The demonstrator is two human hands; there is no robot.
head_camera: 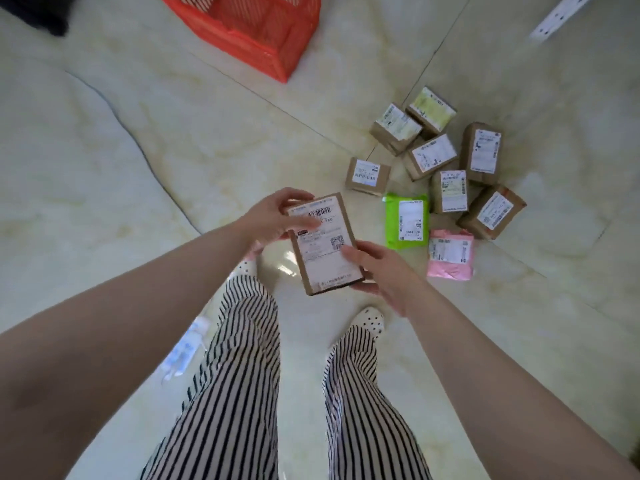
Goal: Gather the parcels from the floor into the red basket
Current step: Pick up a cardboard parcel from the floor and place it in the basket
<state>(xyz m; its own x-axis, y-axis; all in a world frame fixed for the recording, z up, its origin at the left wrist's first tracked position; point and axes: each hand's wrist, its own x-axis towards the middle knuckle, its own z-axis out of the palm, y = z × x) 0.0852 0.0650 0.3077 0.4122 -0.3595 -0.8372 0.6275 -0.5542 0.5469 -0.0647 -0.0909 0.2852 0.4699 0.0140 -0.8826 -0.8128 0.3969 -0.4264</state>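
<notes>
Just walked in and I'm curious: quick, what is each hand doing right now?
Left hand: closed on the top end of the brown parcel.
Right hand: gripping the same parcel at its lower right edge.

Roughly eight brown parcels, two bags, one basket.
</notes>
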